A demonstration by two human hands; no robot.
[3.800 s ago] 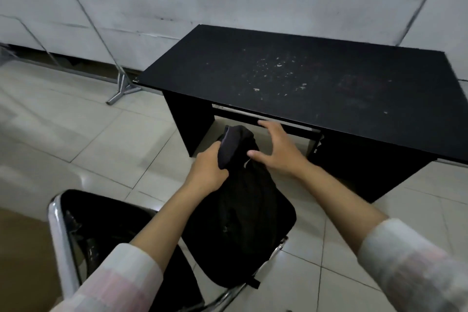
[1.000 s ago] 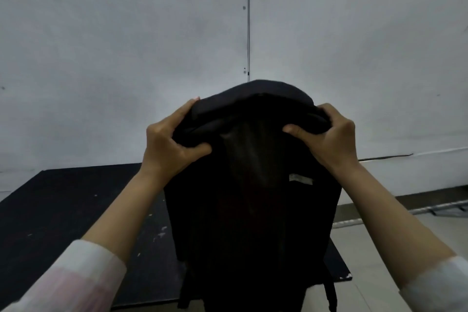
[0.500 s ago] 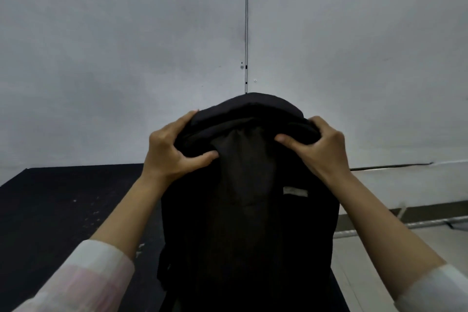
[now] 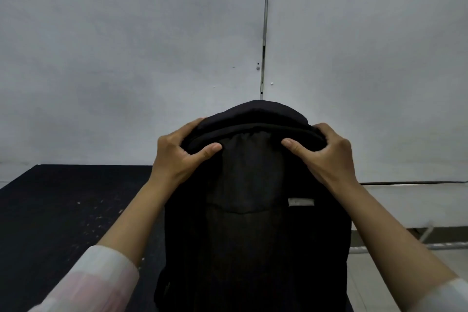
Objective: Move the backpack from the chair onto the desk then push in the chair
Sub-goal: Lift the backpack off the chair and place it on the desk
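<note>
Fingers (image 4: 200, 125) of the left hand (image 4: 177, 152) curled over the top edge of the black backpack (image 4: 253, 210), thumb pressed against its near face, pinching the fabric; the right hand (image 4: 326, 152) clamped the opposite top corner the same way. Between them the backpack stood upright over the black desk (image 4: 63, 205), its base out of view below. Pale checked sleeves (image 4: 96, 278) covered both forearms, and a grey panelled wall (image 4: 126, 45) rose behind.
</note>
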